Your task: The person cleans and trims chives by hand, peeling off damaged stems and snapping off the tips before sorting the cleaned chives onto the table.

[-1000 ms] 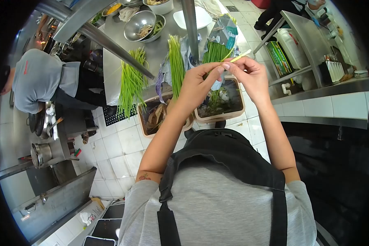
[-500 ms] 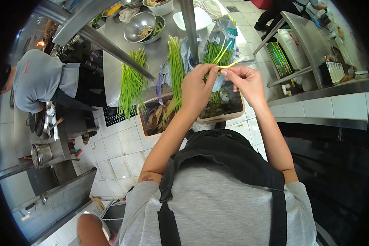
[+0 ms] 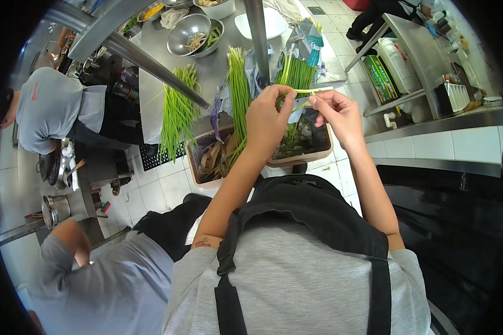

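My left hand (image 3: 267,115) pinches a few thin chive stalks (image 3: 304,90) between thumb and fingers. My right hand (image 3: 339,113) has its thumb and forefinger closed on the same stalks, whose pale ends point right. Just beyond the hands lies a bunch of chives (image 3: 296,71) partly wrapped in printed plastic. Another chive bunch (image 3: 238,84) stretches over the table edge beside my left hand. Farther left, a loose chive bunch (image 3: 177,111) hangs over the edge. Below my hands stand a bin with brown scraps (image 3: 213,162) and a bin with dark greens (image 3: 299,146).
Metal bowls (image 3: 190,34) and a white tray (image 3: 261,24) sit on the steel table (image 3: 153,53). A metal post (image 3: 257,42) rises close to my hands. One person (image 3: 56,109) works at the left counter; another person (image 3: 106,279) is close behind at lower left.
My right hand has shifted slightly right and down, and the stalks between my hands lie straighter. A person at lower left has come much further into view.
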Motion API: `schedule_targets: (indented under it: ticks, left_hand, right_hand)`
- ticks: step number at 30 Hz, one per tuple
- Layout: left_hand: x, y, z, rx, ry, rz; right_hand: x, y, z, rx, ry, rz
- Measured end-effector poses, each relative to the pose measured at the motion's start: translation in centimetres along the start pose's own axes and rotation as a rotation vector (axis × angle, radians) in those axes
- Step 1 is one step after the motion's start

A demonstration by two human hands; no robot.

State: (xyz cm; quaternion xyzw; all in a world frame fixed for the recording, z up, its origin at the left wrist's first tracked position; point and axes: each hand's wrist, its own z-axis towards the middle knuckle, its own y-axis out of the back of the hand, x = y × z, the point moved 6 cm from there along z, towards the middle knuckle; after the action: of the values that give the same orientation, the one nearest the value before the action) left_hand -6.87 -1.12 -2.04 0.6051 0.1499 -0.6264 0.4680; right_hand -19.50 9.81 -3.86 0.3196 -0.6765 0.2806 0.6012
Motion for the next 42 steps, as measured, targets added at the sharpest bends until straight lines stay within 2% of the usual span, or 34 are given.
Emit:
schedule_targets:
  ticks: [2,5,8,11,12,14,17,21,24,27,30,33,34,38,42]
  left_hand:
    - [0.8,-0.2,-0.1,-0.022,-0.019,-0.005]
    - [1.9,-0.9,-0.3,0.061,0.119,-0.11]
    - [2.8,-1.0,-0.5,0.02,0.107,-0.149]
    - [4.3,-1.6,-0.6,0.137,0.186,-0.224]
    - [4.6,-2.0,-0.9,0.194,0.279,-0.355]
    - [4.8,-2.8,-1.5,0.307,0.463,-0.62]
    - [3.4,-3.1,-2.1,0.445,0.511,-0.735]
    - [2.8,-2.9,-2.1,0.514,0.504,-0.765]
    - [2.3,-2.5,-1.6,0.551,0.464,-0.741]
    - [2.3,-2.2,-1.2,0.561,0.42,-0.716]
    - [3.0,-1.6,-0.9,0.545,0.396,-0.68]
    - [2.6,-0.7,-0.8,0.539,0.393,-0.637]
    - [2.3,-0.5,-0.8,0.557,0.386,-0.639]
    - [0.9,0.0,-0.4,0.602,0.314,-0.581]
    - [1.2,0.3,0.1,0.551,0.29,-0.547]
  right_hand:
    - [-0.1,0.0,-0.1,-0.003,-0.016,0.095]
    - [-1.1,0.5,0.0,-0.053,-0.046,0.368]
    - [-1.1,1.6,0.2,-0.141,-0.016,0.539]
    - [-0.9,2.4,0.0,-0.164,0.021,0.569]
    - [-1.0,2.4,-0.1,-0.144,0.027,0.564]
    - [-0.7,2.5,-0.3,-0.119,0.052,0.532]
    - [0.1,2.2,-0.9,-0.054,0.077,0.427]
    - [0.6,2.1,-1.6,0.036,0.166,0.146]
    - [2.1,2.6,-1.8,0.027,0.347,-0.286]
    - [4.0,2.8,-2.2,-0.007,0.452,-0.522]
    - [4.4,3.8,-2.3,-0.076,0.506,-0.547]
    - [4.2,5.3,-2.2,-0.13,0.449,-0.519]
    - [3.8,5.9,-2.0,-0.14,0.41,-0.414]
    - [4.3,7.7,-1.6,-0.206,0.397,-0.397]
    - [4.3,9.9,-1.2,-0.229,0.385,-0.316]
